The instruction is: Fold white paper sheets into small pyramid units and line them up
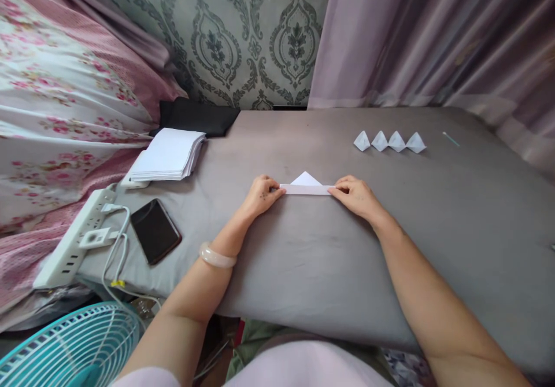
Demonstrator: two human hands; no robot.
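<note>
A sheet of white folded paper (307,190) stretches between my two hands, low over the grey cloth. Its near side is a long flat strip, and a triangular peak rises behind the strip's middle. My left hand (262,194) pinches the strip's left end between thumb and fingers. At the right end, my right hand (354,194) grips the strip the same way. Beyond my right hand, several small folded paper pieces (380,140) stand in a row, each with a pointed top.
To the left lie a stack of white paper (167,154), a black folder-like item (197,116) and a dark phone (156,231). A white power strip (76,239) with plugged cables edges the table. A cotton swab (451,139) lies far right. A turquoise fan (73,346) stands at lower left.
</note>
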